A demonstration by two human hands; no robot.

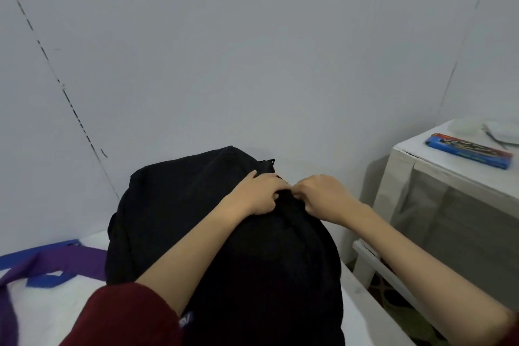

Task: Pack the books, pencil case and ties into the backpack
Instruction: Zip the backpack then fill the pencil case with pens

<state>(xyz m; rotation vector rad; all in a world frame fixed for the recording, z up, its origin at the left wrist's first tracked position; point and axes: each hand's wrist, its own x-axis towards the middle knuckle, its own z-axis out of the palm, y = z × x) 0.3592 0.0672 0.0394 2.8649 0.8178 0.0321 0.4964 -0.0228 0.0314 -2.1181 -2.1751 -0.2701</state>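
Observation:
A black backpack [174, 205] lies on the white surface in front of me. My left hand [257, 194] grips the black fabric near the bag's top. Just to its right, my right hand [323, 195] pinches the same fabric ridge, its fingertips hidden in the cloth. A purple tie [70, 260] and a blue tie [47, 281] lie on the white surface at the left. A blue pencil case [469, 150] with a printed picture lies on the white side table at the right. No books are in view.
A white side table [407, 154] stands to the right, with a white plate [477, 128] and a thin utensil on it. A grey wall rises behind the bag. A patterned floor shows in the gap at the lower right.

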